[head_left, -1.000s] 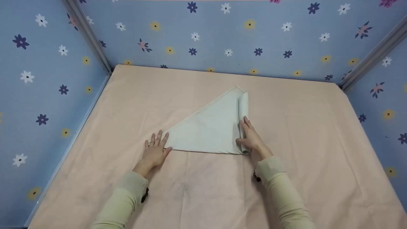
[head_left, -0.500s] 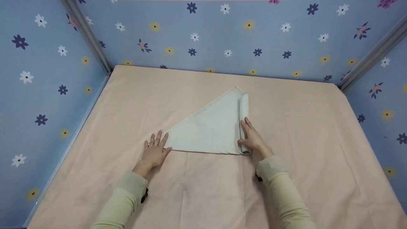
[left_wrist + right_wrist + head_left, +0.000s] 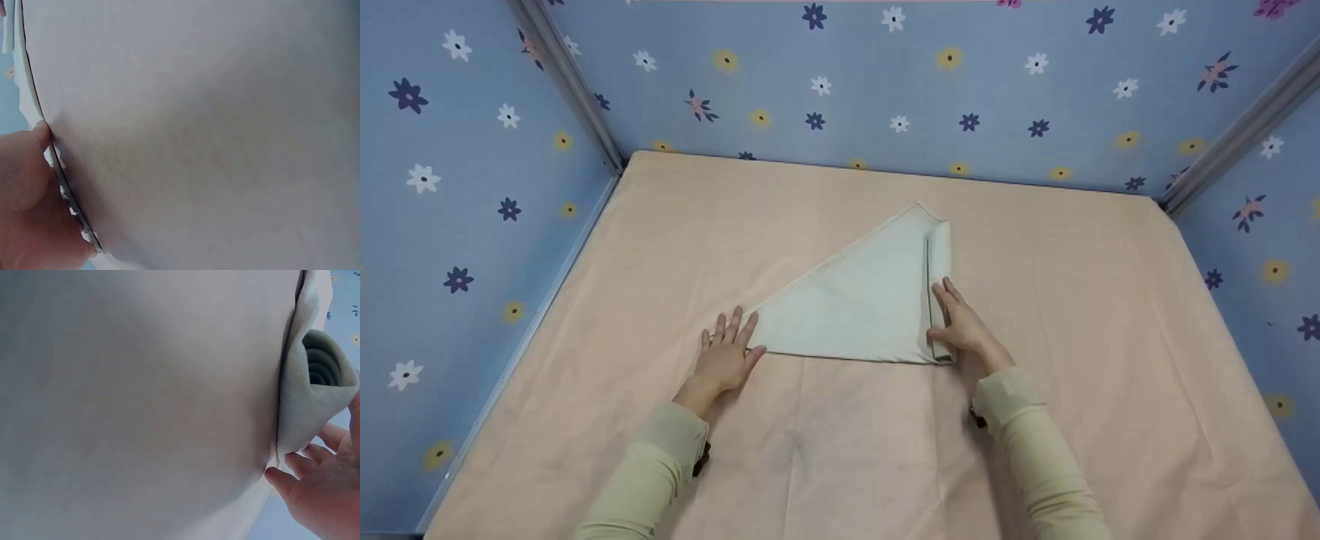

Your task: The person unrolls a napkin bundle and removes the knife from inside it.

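Note:
A pale, whitish-green cloth (image 3: 847, 300) lies on the peach-covered table, flat on the left and slanting up to a point at the back. Along its right side runs a rolled part (image 3: 940, 251), whose end shows spiral layers in the right wrist view. My left hand (image 3: 724, 365) rests with spread, straight fingers on the cloth's left corner, its thumb by the front edge. My right hand (image 3: 966, 326) straddles the roll near its front end, the thumb on the left side and the fingers over it. In the right wrist view its fingers (image 3: 306, 461) reach the table beside the roll.
The peach table cover (image 3: 870, 450) has faint creases and stretches out on all sides of the cloth. Blue flowered panels (image 3: 855, 90) stand at the back, left and right, with grey metal posts (image 3: 577, 90) at the corners.
My right hand and the rolled part have shifted slightly to the right, leaving the flat part a little wider. The left hand has stayed in place.

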Action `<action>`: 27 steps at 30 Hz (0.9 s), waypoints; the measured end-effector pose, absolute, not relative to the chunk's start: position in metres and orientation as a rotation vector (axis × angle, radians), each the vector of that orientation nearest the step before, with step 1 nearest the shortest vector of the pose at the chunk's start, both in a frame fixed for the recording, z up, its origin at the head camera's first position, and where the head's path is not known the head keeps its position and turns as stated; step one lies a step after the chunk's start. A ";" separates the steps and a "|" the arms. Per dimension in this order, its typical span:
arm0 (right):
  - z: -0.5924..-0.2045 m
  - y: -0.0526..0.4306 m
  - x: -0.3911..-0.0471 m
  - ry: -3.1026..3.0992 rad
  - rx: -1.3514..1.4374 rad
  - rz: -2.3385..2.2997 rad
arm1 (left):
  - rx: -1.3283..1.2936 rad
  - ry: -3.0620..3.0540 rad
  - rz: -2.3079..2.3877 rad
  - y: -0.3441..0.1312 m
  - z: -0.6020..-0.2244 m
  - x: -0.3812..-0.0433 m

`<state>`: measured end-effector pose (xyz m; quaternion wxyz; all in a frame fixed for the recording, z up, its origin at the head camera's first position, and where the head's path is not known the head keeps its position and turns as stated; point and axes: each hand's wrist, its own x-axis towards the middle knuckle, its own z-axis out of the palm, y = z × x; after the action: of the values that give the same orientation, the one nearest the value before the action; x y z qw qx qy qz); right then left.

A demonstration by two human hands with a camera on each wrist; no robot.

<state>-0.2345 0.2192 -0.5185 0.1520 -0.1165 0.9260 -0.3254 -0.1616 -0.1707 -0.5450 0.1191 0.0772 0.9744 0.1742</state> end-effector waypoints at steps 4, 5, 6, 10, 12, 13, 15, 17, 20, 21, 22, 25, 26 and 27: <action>-0.519 0.222 -0.235 2.656 -0.348 -0.945 | 0.227 2.852 0.515 -0.171 -0.545 -0.161; -0.518 0.223 -0.235 2.656 -0.351 -0.945 | 0.227 2.851 0.519 -0.171 -0.545 -0.161; -0.518 0.223 -0.235 2.656 -0.355 -0.943 | 0.227 2.848 0.518 -0.171 -0.545 -0.161; -0.517 0.225 -0.235 2.653 -0.362 -0.934 | 0.223 2.844 0.511 -0.171 -0.544 -0.161; -0.516 0.226 -0.235 2.654 -0.366 -0.928 | 0.224 2.845 0.502 -0.170 -0.543 -0.161; -0.517 0.227 -0.235 2.655 -0.365 -0.926 | 0.225 2.846 0.502 -0.170 -0.543 -0.161; -0.516 0.228 -0.235 2.651 -0.375 -0.926 | 0.227 2.845 0.500 -0.170 -0.542 -0.161; -0.516 0.230 -0.236 2.646 -0.380 -0.927 | 0.230 2.841 0.502 -0.170 -0.541 -0.161; -0.515 0.232 -0.236 2.628 -0.377 -0.938 | 0.231 2.832 0.505 -0.170 -0.541 -0.161; -0.515 0.233 -0.236 2.623 -0.375 -0.939 | 0.231 2.830 0.506 -0.170 -0.541 -0.161; -0.515 0.233 -0.236 2.622 -0.375 -0.935 | 0.230 2.830 0.506 -0.170 -0.541 -0.161; -0.514 0.235 -0.236 2.613 -0.363 -0.930 | 0.223 2.831 0.509 -0.170 -0.541 -0.161; -0.514 0.236 -0.236 2.614 -0.368 -0.925 | 0.221 2.831 0.509 -0.170 -0.541 -0.161; -0.514 0.237 -0.237 2.613 -0.367 -0.922 | 0.217 2.832 0.508 -0.169 -0.541 -0.161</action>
<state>-0.2366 0.2369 -0.5136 0.1725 -0.1294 0.9208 -0.3250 -0.1614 -0.1695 -0.5411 0.1276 0.0745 0.9735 0.1747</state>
